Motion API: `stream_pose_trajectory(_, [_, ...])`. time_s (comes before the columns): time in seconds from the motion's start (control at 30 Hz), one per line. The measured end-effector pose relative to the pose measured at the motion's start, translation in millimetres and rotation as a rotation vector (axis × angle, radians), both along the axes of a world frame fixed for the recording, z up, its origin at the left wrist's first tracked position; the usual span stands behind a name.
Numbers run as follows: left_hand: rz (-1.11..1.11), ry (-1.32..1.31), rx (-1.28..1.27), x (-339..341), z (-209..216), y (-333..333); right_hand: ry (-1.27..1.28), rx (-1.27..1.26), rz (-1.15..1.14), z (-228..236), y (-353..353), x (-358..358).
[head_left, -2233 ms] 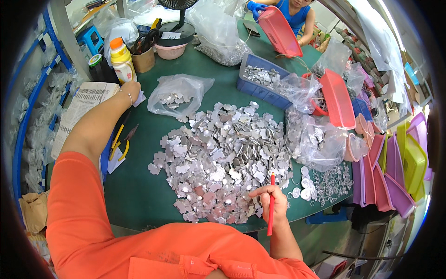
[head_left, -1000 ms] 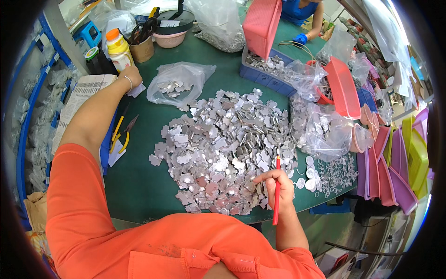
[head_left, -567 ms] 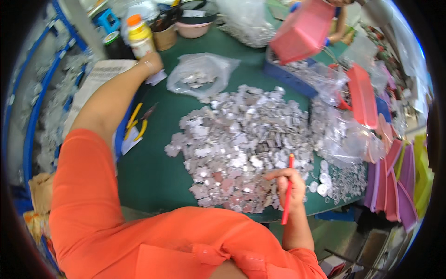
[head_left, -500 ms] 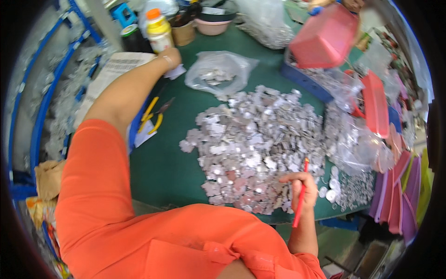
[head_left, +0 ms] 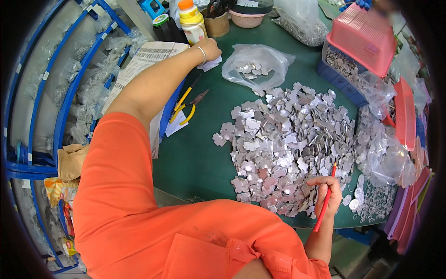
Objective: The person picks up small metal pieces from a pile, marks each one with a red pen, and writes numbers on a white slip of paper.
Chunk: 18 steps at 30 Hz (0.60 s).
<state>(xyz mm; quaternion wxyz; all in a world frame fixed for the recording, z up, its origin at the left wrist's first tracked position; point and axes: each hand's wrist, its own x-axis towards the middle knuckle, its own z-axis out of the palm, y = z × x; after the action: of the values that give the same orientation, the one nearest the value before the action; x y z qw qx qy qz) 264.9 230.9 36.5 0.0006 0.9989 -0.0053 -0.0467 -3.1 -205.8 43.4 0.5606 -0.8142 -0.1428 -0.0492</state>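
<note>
A red pencil (head_left: 324, 210) rests in my right hand (head_left: 327, 190), its tip pointing away from me over the near right edge of a heap of flat silvery metal pieces (head_left: 278, 144). My left hand (head_left: 208, 49) stretches far out, fingers curled, at some white paper slips (head_left: 211, 63) beside a yellow-and-white bottle (head_left: 192, 25) with an orange cap. Whatever those fingers may grip is hidden. Between that arm and the heap lie yellow-handled pliers (head_left: 189, 111) on another slip. A clear plastic bag (head_left: 260, 63) with more metal pieces sits beyond the heap.
A newspaper (head_left: 132, 69) lies under my left arm. Blue racks (head_left: 60, 107) of bagged parts stand at left. Along the right are a blue bin (head_left: 341, 78), a tilted pink basket (head_left: 364, 35), a red tray (head_left: 405, 114), discs (head_left: 354, 203) and small rings (head_left: 375, 200) on the green table (head_left: 186, 160).
The whole view has swung, so the table sits farther right in the picture. My left hand is still at the paper slips, and my right still holds the pencil by the heap.
</note>
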Motion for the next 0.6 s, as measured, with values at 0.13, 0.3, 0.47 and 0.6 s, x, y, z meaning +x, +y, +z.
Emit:
stream_pose_trajectory(0.13, [-0.021,0.094,0.09,13.8,-5.8,8.0,-0.002,0.009,0.002,0.5,0.5,0.6])
stream_pose_trajectory(0.3, [-0.111,0.131,0.064,7.4,2.3,4.7,-0.009,0.03,0.007,-3.0,-1.9,-0.3])
stream_pose_trajectory(0.47, [-0.19,0.075,0.179,-1.1,-4.4,5.7,0.001,0.039,0.006,-4.0,-1.3,-1.5])
stream_pose_trajectory(0.6, [-0.241,0.05,0.169,-2.4,-5.1,9.5,0.034,0.043,-0.003,-1.7,-2.1,-1.3])
